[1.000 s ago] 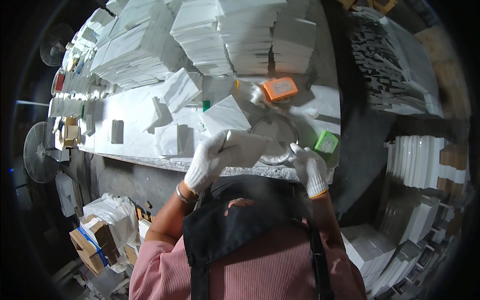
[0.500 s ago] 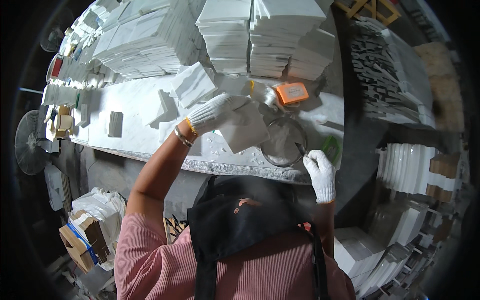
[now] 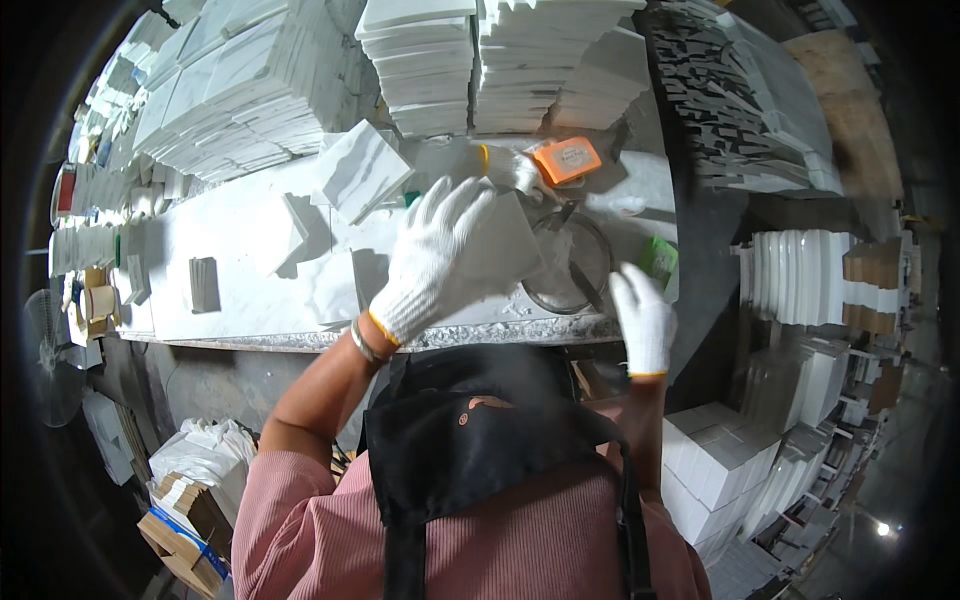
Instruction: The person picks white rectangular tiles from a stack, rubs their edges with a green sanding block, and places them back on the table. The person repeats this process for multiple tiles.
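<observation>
My left hand [image 3: 432,255], in a white knit glove with a yellow cuff, is stretched out flat over the left part of a white marble tile [image 3: 505,240]. Whether its palm touches the tile is hidden. Just right of the tile is a round dish [image 3: 545,300] with pale powder or paste in it. A dark, narrow blade-like tool [image 3: 585,284] lies across the dish's right side. Beside that tool, my gloved right hand [image 3: 645,325] has its fingers extended and apart from it, with nothing visible in them.
Veined tiles [image 3: 365,172] lie left of my hand. An orange box [image 3: 568,160] and a crumpled glove [image 3: 512,170] sit behind the dish, a green item [image 3: 658,260] to its right. Tall tile stacks [image 3: 415,70] line the back. White boxes [image 3: 720,445] stand at the lower right.
My right hand has let go of the dark tool, which now lies in the dish. My left hand has turned, its fingers now pointing away from me. The view has shifted slightly.
</observation>
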Demonstrator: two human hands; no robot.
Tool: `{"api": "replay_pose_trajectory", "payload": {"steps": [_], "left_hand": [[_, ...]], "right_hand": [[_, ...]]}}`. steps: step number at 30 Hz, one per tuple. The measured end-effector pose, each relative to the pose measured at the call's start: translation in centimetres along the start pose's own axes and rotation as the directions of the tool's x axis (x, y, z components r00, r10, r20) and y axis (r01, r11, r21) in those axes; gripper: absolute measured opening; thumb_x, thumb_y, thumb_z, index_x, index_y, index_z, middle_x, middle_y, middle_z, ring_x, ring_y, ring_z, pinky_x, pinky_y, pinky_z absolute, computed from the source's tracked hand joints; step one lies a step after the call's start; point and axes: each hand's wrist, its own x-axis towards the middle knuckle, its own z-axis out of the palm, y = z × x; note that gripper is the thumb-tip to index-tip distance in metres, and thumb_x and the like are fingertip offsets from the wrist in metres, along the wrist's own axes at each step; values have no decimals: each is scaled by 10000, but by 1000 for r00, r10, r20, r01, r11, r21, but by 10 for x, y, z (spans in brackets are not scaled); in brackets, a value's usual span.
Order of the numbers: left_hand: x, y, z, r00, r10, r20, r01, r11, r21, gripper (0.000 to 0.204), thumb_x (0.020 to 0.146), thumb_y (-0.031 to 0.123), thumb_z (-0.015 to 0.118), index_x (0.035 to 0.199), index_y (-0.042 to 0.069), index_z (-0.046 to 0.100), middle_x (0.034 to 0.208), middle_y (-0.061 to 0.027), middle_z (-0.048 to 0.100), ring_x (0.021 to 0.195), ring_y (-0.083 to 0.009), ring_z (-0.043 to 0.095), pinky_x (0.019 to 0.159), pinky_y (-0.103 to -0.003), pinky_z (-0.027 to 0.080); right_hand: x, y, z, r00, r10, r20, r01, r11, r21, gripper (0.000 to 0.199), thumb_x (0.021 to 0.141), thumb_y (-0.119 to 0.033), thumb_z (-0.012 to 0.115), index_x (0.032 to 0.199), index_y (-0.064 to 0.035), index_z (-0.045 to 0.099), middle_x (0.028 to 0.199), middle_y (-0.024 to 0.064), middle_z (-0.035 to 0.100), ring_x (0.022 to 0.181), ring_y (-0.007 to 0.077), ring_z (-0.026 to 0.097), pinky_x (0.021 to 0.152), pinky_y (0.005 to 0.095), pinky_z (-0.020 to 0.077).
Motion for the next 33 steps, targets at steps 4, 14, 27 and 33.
{"api": "replay_pose_trajectory", "payload": {"steps": [4,14,27,33], "left_hand": [[-24,3,7,988,-65,142,55,996,71,1132,548,553,870,1465,78,407,1511,-174,362,1420,-452,286,1146,-620,235],[-14,-21,7,990,59,127,-50,996,-68,1122,517,473,896,1474,138,417,1522,-125,386,1415,-428,331,1140,-636,247],[-10,-15,24,999,38,2,-38,997,73,1020,606,600,818,1430,116,464,1532,-103,390,1389,-394,382,1114,-577,330],[-12,-16,9,998,52,-24,-54,994,-90,1025,559,513,859,1409,91,472,1495,-125,417,1371,-395,379,1097,-548,349]], "right_hand": [[18,34,-16,980,192,-53,-198,965,-170,509,919,-523,604,1299,-184,617,1249,164,633,1119,370,615,926,446,496],[43,81,8,994,112,-2,-112,992,51,647,862,-399,691,1423,-147,490,1359,170,564,1232,313,555,993,428,474],[37,-75,44,932,-223,285,-89,622,778,627,895,-189,626,1462,-14,427,1239,92,583,1086,139,548,950,287,460],[10,-75,24,912,-314,264,13,666,746,652,884,-176,636,1474,-17,405,1384,125,505,1256,227,486,1071,346,377]]}}
